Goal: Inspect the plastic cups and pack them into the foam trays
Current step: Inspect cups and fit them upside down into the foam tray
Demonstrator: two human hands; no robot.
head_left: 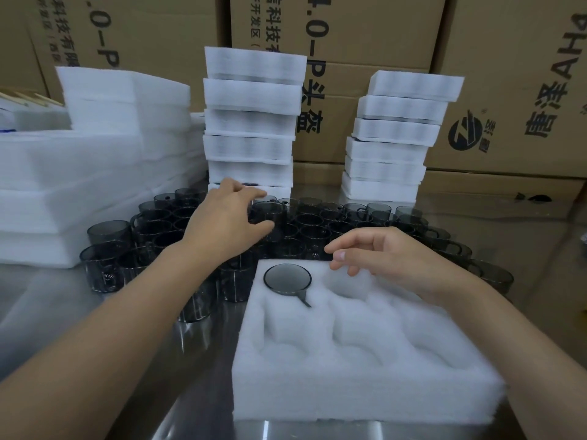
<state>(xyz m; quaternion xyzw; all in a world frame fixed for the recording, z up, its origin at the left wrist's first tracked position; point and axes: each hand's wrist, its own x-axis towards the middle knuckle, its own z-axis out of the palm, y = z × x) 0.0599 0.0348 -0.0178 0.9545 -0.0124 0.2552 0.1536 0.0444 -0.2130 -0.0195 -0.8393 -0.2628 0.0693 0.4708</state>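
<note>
Smoky cups massed upright, one cup in foam tray

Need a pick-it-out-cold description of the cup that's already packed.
Find the white foam tray lying nearest the camera on the steel table. In its far-left pocket sits one smoky grey plastic cup, seen from above, its thin handle pointing toward the near right. It is the only cup sunk in foam; the other cups stand loose on the table behind the tray.

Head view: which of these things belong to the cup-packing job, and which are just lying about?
In the job: open foam tray, packed cup in it, loose cups, left hand at one of them, right hand over the tray.
Lying about: foam tray stacks, flat foam sheets, cardboard boxes.
</note>
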